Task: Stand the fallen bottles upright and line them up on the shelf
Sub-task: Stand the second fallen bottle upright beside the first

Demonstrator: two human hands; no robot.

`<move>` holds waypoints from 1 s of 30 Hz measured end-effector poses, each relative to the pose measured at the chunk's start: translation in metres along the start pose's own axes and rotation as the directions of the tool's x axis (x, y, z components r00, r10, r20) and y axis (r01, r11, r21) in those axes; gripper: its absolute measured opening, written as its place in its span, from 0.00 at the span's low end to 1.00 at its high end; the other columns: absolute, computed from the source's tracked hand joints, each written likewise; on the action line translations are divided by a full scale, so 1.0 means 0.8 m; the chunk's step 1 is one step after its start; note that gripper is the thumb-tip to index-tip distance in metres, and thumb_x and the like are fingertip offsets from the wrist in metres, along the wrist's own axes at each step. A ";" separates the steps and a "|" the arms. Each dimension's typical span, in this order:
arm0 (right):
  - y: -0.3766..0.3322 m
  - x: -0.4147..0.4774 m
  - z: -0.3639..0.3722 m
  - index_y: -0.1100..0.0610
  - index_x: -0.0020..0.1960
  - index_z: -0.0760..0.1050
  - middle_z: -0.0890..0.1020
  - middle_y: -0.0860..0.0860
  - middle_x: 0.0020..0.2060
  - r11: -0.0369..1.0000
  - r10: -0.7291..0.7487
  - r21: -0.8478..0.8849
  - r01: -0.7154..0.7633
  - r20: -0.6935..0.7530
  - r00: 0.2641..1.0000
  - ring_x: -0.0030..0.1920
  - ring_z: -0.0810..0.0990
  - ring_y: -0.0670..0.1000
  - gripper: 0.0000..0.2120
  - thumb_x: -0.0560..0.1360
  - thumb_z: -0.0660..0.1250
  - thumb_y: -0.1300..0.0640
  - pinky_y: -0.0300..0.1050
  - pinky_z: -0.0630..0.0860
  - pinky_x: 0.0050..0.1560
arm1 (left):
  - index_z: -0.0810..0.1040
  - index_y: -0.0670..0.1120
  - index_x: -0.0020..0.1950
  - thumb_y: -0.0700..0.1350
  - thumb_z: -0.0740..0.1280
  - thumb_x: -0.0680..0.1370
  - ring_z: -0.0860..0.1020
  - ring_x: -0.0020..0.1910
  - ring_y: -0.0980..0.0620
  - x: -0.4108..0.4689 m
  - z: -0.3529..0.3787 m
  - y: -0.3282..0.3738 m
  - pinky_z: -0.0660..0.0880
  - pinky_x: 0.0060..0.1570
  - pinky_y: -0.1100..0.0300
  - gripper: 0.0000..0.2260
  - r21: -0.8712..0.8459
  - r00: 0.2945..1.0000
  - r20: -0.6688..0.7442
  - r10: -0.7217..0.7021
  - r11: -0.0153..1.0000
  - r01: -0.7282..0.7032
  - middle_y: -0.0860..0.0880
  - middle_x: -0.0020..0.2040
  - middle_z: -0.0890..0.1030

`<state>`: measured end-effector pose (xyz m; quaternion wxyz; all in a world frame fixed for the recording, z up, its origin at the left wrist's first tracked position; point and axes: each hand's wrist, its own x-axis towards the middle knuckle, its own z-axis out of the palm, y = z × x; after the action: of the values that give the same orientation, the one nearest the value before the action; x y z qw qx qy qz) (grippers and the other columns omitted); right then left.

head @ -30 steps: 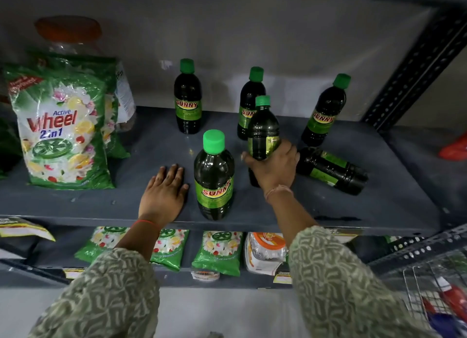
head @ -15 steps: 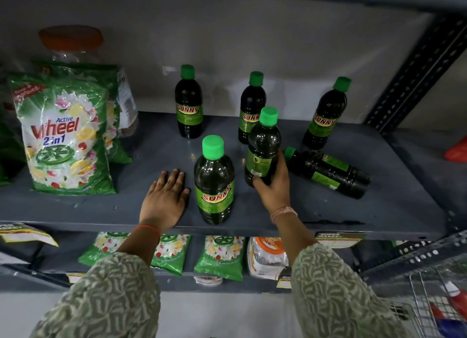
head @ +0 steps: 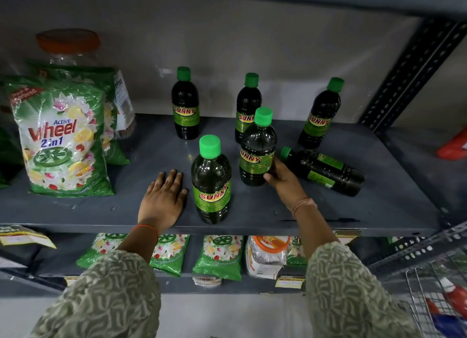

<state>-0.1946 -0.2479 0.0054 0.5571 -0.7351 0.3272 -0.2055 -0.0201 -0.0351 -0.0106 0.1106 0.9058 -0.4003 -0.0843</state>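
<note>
Several dark bottles with green caps and "SUNNY" labels are on the grey shelf [head: 379, 206]. Three stand at the back: left bottle [head: 185, 105], middle bottle [head: 247, 102], right bottle [head: 319, 115]. A front bottle [head: 211, 183] stands near the shelf edge. My right hand [head: 283, 178] grips the lower part of an upright bottle [head: 257, 148] standing on the shelf. Just right of it one bottle [head: 326, 170] lies on its side, cap towards my hand. My left hand [head: 163, 201] rests flat on the shelf, left of the front bottle, holding nothing.
Green "Wheel" detergent bags [head: 60, 140] and an orange-lidded jar [head: 68, 47] fill the shelf's left part. A perforated metal upright [head: 409, 77] bounds the right side. The lower shelf holds small green packets [head: 217, 256]. A wire basket [head: 439, 294] is at bottom right.
My right hand has set the held bottle down upright and turned it so its label faces me, sliding lower on it. My left hand has stayed flat on the shelf.
</note>
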 end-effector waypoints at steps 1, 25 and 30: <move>0.000 -0.003 0.005 0.55 0.72 0.59 0.70 0.54 0.68 1.000 -0.002 0.021 0.002 -0.026 1.000 0.70 0.66 0.54 0.35 0.69 0.71 0.57 0.58 0.61 0.72 | 0.48 0.47 0.75 0.51 0.48 0.80 0.46 0.77 0.46 0.000 0.000 0.000 0.46 0.75 0.51 0.24 0.000 1.000 0.000 0.000 1.000 0.000 0.47 0.78 0.50; -0.005 -0.114 0.043 0.62 0.63 0.66 0.78 0.59 0.59 0.989 -0.046 -0.146 0.016 -0.205 0.978 0.58 0.75 0.55 0.27 0.68 0.73 0.63 0.39 0.67 0.54 | 0.52 0.43 0.74 0.48 0.49 0.80 0.49 0.76 0.44 -0.003 0.000 0.003 0.47 0.75 0.50 0.23 -0.032 1.000 -0.009 0.025 0.999 -0.026 0.44 0.77 0.53; -0.003 -0.123 0.041 0.64 0.63 0.66 0.77 0.60 0.59 0.981 -0.071 -0.191 0.036 -0.178 0.981 0.60 0.75 0.57 0.27 0.68 0.72 0.63 0.39 0.67 0.54 | 0.53 0.42 0.74 0.47 0.50 0.80 0.51 0.76 0.44 -0.004 -0.001 0.003 0.49 0.75 0.50 0.23 -0.032 0.999 -0.018 0.045 0.998 -0.046 0.43 0.77 0.55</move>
<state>-0.2410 -0.1549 0.0043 0.4474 -0.7704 0.3751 -0.2561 -0.0239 -0.0340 -0.0089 0.1305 0.8952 -0.4185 -0.0803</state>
